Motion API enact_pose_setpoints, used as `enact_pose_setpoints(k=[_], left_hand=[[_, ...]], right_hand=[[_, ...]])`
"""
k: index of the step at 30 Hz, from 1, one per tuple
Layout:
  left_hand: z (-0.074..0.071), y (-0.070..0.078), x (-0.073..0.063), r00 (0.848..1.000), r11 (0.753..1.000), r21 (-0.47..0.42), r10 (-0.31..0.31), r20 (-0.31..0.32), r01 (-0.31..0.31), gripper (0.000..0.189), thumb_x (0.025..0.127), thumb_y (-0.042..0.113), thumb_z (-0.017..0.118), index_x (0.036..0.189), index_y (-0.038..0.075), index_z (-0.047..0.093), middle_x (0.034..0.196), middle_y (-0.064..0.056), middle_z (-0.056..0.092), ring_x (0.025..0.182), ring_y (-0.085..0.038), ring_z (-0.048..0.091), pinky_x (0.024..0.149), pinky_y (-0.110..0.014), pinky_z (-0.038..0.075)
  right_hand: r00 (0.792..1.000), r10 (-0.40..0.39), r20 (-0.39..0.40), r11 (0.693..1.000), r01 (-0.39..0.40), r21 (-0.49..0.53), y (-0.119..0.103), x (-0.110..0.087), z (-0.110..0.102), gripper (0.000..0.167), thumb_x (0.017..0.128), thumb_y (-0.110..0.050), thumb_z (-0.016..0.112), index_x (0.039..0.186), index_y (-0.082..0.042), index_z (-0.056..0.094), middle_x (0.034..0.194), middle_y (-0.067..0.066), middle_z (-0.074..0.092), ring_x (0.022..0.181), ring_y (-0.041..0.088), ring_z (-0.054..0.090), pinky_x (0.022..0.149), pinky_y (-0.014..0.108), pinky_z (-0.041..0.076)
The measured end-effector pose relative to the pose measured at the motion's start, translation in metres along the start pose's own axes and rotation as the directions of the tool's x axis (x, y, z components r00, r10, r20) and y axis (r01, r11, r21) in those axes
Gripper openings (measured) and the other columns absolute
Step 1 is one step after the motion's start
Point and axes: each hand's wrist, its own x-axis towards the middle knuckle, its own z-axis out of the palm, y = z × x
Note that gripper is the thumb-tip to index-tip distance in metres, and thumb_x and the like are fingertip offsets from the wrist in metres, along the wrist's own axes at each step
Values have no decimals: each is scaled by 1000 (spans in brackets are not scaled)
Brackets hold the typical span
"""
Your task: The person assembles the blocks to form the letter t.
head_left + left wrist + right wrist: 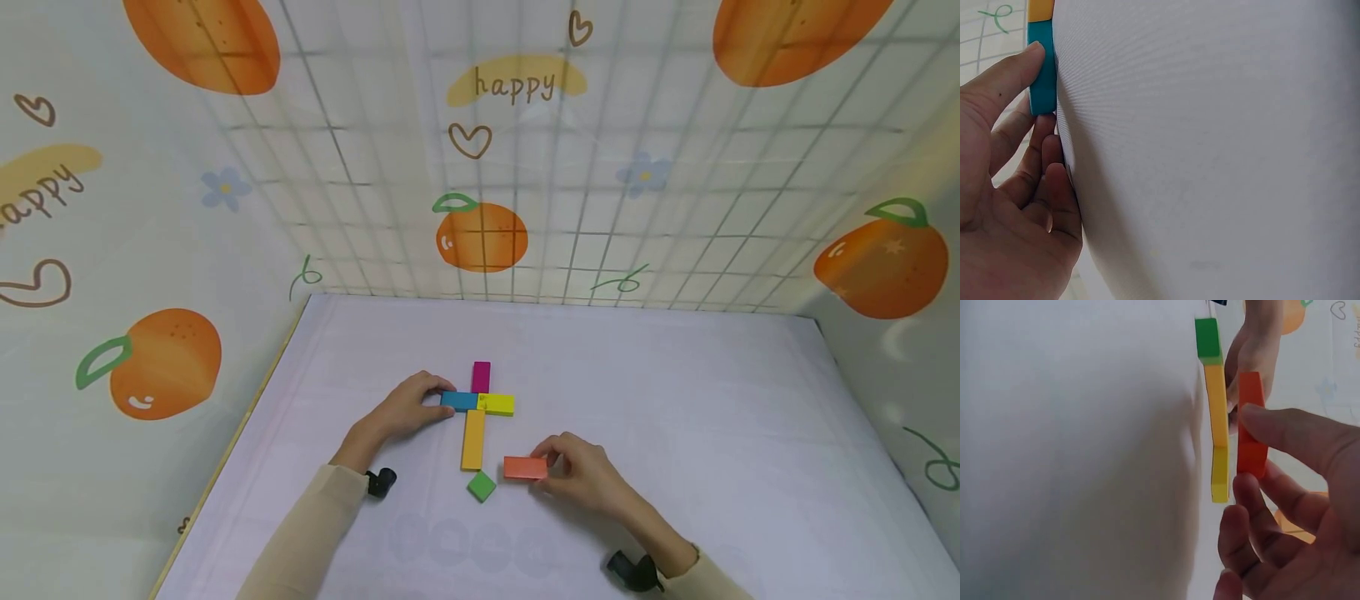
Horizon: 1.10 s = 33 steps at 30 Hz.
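In the head view my left hand (408,406) pinches the left end of a blue block (460,402) lying on the table, with the thumb along its near side. A yellow block (498,405) adjoins the blue one on the right, a magenta block (481,377) extends away behind them, and a long amber block (472,440) runs toward me. At the amber block's near end lies a green block (482,487), turned cornerwise. My right hand (581,473) holds an orange-red block (525,467) by its right end. The right wrist view shows that block (1251,431) raised off the white surface, between thumb and fingers.
A white cloth covers the table (675,400). Behind it hangs a curtain (555,175) printed with oranges, hearts and grid lines. Dark wrist devices (632,572) are strapped by both cuffs. The table's left edge (247,417) shows a yellowish border.
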Motion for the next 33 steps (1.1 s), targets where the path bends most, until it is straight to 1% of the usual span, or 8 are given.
enact_pose_setpoints(k=[5,7,10,13,15,23,28,33], left_hand=[[0,0,0,1000,1000,11,6,-1,-6,34,90,29,77,122,23,68,112,7,58,109,-16,54,100,-37,45],[0,-1,0,1000,1000,14,6,-2,-6,34,90,29,77,122,24,68,112,7,58,109,-16,54,100,-37,45],[0,0,1,1000,1000,13,4,-1,-3,34,90,28,78,122,23,68,112,6,58,108,-16,54,100,-38,46],[0,0,1,1000,1000,15,2,-1,-2,34,90,28,78,122,23,68,112,6,58,108,-16,54,100,-37,45],[0,0,1,1000,1000,19,3,-3,-3,34,90,28,78,122,23,68,112,6,58,108,-16,54,100,-37,45],[0,0,1,1000,1000,26,-4,-2,5,35,90,29,78,122,23,68,113,6,58,109,-16,53,101,-37,45],[1,0,1,1000,1000,26,-2,-5,2,34,90,29,78,122,24,68,113,6,58,109,-16,54,101,-37,45],[1,0,1,1000,1000,26,-3,-3,4,34,90,29,77,122,24,68,113,6,58,109,-16,53,100,-38,46]], right_hand=[[999,-22,25,1000,23,-7,-3,-4,4,32,79,-19,86,107,-22,69,90,-11,58,71,10,51,62,24,42],[999,-23,31,1000,23,-11,-5,-5,5,32,79,-20,85,107,-22,69,90,-11,58,71,10,52,64,26,42],[999,-3,45,1000,4,-20,-6,-8,6,32,80,-21,85,106,-24,68,89,-12,58,72,8,52,69,32,38],[998,24,63,999,-22,-30,-7,-9,8,32,80,-22,85,106,-26,68,88,-13,57,72,6,51,71,35,34],[997,29,72,999,-26,-35,-8,-9,9,31,80,-23,85,106,-26,68,88,-14,57,72,6,51,71,36,32],[997,3,81,999,1,-50,-10,-12,12,31,80,-25,86,105,-26,67,87,-15,56,72,6,50,71,37,30],[995,10,95,998,-5,-61,-11,-13,14,31,79,-26,86,104,-26,68,86,-14,56,70,5,49,69,36,30],[993,35,109,997,-27,-78,-11,-14,17,31,78,-26,86,103,-26,68,85,-14,56,72,6,49,70,36,30]])
